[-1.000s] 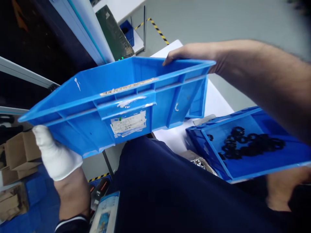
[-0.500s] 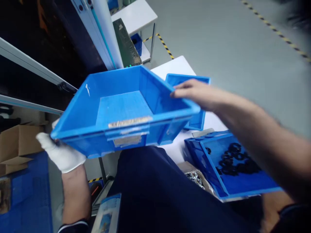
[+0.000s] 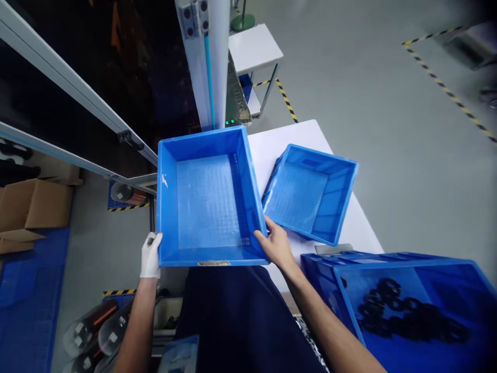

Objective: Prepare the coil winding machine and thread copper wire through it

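A large blue plastic bin (image 3: 207,202) is held up in front of me, its open top facing me and nothing inside. My left hand (image 3: 150,256), in a white glove, grips its lower left edge. The bare right hand (image 3: 276,242) is closed on the lower right corner, thumb over the rim. Just right of it, a smaller blue bin (image 3: 301,191) with nothing in it sits on the white table (image 3: 312,135). Nearer to me stands another blue bin (image 3: 328,300), holding several black ring-shaped parts (image 3: 407,316).
A glazed machine frame (image 3: 215,67) rises at the left and behind the held bin. Cardboard boxes (image 3: 48,207) lie at far left. Copper-coloured spools (image 3: 91,326) stand low at left. A second white table (image 3: 256,49) stands farther back.
The held bin has gone from tilted to facing me squarely, and my right hand has slid down to its near right corner. The view has shifted, showing more of the smaller bin.
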